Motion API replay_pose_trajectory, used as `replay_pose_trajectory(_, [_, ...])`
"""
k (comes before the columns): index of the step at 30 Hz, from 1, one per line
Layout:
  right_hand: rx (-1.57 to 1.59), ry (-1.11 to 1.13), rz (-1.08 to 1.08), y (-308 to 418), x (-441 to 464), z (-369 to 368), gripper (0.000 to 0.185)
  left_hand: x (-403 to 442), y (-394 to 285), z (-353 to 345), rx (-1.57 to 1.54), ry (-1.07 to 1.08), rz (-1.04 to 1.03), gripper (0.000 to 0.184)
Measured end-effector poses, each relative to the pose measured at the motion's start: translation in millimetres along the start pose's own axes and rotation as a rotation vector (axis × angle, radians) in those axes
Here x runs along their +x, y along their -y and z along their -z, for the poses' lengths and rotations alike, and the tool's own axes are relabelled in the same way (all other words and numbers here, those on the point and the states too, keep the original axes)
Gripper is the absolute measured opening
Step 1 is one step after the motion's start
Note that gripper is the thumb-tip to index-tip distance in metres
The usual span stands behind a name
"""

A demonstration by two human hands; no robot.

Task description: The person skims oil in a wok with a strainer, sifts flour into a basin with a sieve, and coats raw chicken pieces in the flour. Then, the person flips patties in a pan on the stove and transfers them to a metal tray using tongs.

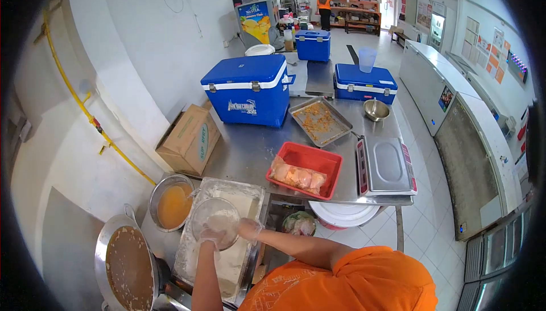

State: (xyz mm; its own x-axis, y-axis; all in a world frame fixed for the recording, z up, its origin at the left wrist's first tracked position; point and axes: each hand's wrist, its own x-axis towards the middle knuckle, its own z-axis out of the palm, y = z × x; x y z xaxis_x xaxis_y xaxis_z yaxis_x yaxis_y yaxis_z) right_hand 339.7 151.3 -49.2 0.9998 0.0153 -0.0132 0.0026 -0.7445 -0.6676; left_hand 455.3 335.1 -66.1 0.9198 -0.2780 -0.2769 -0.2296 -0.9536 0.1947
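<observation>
A round mesh sieve (216, 211) is held over a long metal tray (259, 189) of white flour-like powder. My left hand (210, 237), in a clear plastic glove, grips the sieve's near edge. On its right side my right hand (249, 229), also gloved, is closed on the rim. Some pale powder or crumbs show inside the sieve, too fine to make out. Left of the tray stands a metal bowl (154, 208) of orange liquid. Nearer me is a large pan (103, 254) of brown liquid with floating bits.
On the steel table (242, 152) are a red tub (335, 166) with bagged, meat-like pieces, a scale (389, 166), a crumb-covered baking tray (338, 119) and blue coolers (250, 98). A cardboard box (190, 140) stands left. A person (325, 9) is far back.
</observation>
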Motion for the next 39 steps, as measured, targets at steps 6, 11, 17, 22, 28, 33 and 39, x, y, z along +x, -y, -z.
replay_pose_trajectory(6, [0.26,-0.025,-0.213,51,-22,6,0.034,-28,-48,13,-0.473,-0.203,0.142,0.083])
replay_pose_trajectory(11, [0.282,0.043,-0.218,32,-20,11,0.036,-25,-33,28,-0.142,-0.377,0.226,0.072])
replay_pose_trajectory(17, [0.342,-0.095,-0.281,38,-9,-19,0.026,-29,-47,37,0.047,-0.173,-0.298,0.05])
replay_pose_trajectory(22, [0.038,-0.018,-0.067,-11,11,-15,0.027,-16,-19,32,-0.048,0.113,-0.192,0.058])
replay_pose_trajectory(28, [0.29,0.035,-0.053,30,-12,-10,0.031,-36,-28,5,-0.42,0.06,-0.131,0.082])
replay_pose_trajectory(33, [0.214,0.058,-0.14,31,-23,9,0.038,-23,-27,23,-0.165,-0.129,0.15,0.1])
replay_pose_trajectory(39, [0.224,0.081,-0.128,22,-14,-8,0.04,-18,-32,14,-0.642,-0.143,0.147,0.086])
